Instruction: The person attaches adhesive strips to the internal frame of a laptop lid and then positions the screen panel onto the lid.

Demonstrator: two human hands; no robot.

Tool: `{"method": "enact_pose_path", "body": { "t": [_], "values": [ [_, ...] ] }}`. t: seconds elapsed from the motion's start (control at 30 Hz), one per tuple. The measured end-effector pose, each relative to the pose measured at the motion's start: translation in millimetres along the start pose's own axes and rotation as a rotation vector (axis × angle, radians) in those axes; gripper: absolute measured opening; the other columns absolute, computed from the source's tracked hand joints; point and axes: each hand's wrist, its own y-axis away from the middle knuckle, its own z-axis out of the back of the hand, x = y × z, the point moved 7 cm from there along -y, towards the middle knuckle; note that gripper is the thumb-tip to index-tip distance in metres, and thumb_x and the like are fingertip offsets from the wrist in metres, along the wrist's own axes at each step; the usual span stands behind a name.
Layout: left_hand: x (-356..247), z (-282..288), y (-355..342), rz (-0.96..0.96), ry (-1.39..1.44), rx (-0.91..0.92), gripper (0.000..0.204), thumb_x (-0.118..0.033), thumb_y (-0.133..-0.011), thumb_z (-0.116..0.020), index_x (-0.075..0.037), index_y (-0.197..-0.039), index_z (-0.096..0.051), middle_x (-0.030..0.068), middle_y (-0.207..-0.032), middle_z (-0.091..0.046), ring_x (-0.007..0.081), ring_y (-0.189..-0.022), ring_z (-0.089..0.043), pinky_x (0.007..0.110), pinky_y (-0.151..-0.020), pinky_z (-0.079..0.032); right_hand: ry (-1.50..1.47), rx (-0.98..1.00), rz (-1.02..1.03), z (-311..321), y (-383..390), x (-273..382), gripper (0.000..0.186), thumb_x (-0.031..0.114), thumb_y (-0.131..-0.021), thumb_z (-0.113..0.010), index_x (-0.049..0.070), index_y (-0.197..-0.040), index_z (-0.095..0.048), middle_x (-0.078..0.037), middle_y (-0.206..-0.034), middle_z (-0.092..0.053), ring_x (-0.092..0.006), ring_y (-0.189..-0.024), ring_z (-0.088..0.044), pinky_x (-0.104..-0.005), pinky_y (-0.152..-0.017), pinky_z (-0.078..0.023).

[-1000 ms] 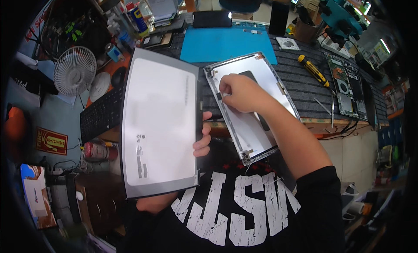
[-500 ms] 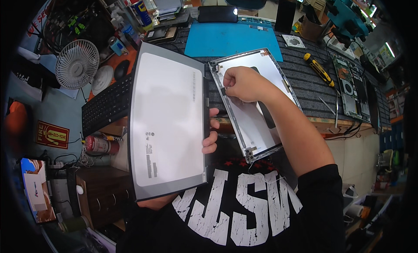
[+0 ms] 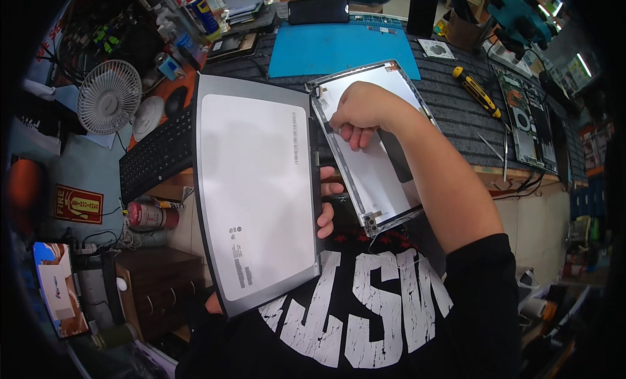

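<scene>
A laptop screen panel [image 3: 261, 177], its pale back turned up, stands tilted at my left side. My left hand [image 3: 326, 213] grips it from beneath, with fingertips curling past its right edge and the palm hidden. To the right, a silver laptop lid [image 3: 375, 214] with hinge mounts rests partly on the bench and reaches over its near edge. Over the lid's left border, my right hand [image 3: 365, 115] is closed in a pinch, thumb and forefinger together at the frame. What sits between those fingertips is too small to make out. The other fingers curl loosely above the lid.
A blue mat [image 3: 339, 50] lies at the back of the bench. On the right are a yellow-black screwdriver [image 3: 476, 92], tweezers [image 3: 505, 154] and an opened laptop base [image 3: 525, 121]. A black keyboard [image 3: 156, 154] and white fan [image 3: 109, 99] stand left.
The panel's lower end has swung slightly right and nearer to me. My right hand stays at the lid's left border, its wrist turned and its lower fingers looser.
</scene>
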Motion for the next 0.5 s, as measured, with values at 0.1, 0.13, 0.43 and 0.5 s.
{"method": "enact_pose_path", "body": {
  "t": [0.1,0.13,0.43,0.5],
  "values": [
    [4.8,-4.3,0.0,-0.003,0.016,-0.041,0.099,-0.07,-0.111,-0.042,-0.004,-0.181,-0.02,0.028,-0.184,-0.024,0.0368,-0.111,-0.062,0.053,-0.09,-0.049,-0.026,0.046,-0.098,-0.9,-2.7,-5.3,0.022,0.009,-0.093,-0.077,-0.013,-0.098,-0.074,-0.021,-0.085,-0.078,-0.0306,-0.066,-0.082,-0.0376,-0.051,-0.066],
    [6.6,-4.9,0.3,-0.005,0.023,-0.052,0.099,-0.07,-0.11,-0.042,-0.004,-0.181,-0.02,0.0278,-0.184,-0.024,0.0369,-0.11,-0.063,0.053,-0.09,-0.05,-0.052,0.066,-0.093,-2.2,-5.2,-7.8,0.023,0.009,-0.093,-0.077,-0.013,-0.099,-0.073,-0.022,-0.085,-0.078,-0.0317,-0.066,-0.082,-0.0376,-0.05,-0.066],
    [7.3,-16.9,-8.0,0.026,0.016,-0.134,0.107,-0.074,-0.107,-0.046,-0.001,-0.18,-0.018,0.03,-0.187,-0.006,0.0361,-0.104,-0.063,0.051,-0.086,-0.052,-0.156,0.092,-0.095,-3.6,-8.6,-9.4,0.023,0.007,-0.094,-0.073,-0.013,-0.104,-0.074,-0.025,-0.09,-0.079,-0.0333,-0.07,-0.083,-0.0366,-0.053,-0.068],
    [7.4,-19.0,-6.5,0.014,0.02,-0.148,0.109,-0.075,-0.106,-0.046,-0.001,-0.181,-0.017,0.0302,-0.187,-0.004,0.0358,-0.104,-0.063,0.051,-0.087,-0.051,-0.173,0.091,-0.082,-5.2,-7.6,-6.4,0.022,0.007,-0.094,-0.073,-0.012,-0.105,-0.073,-0.024,-0.09,-0.079,-0.033,-0.071,-0.083,-0.0364,-0.053,-0.068]
  ]
}}
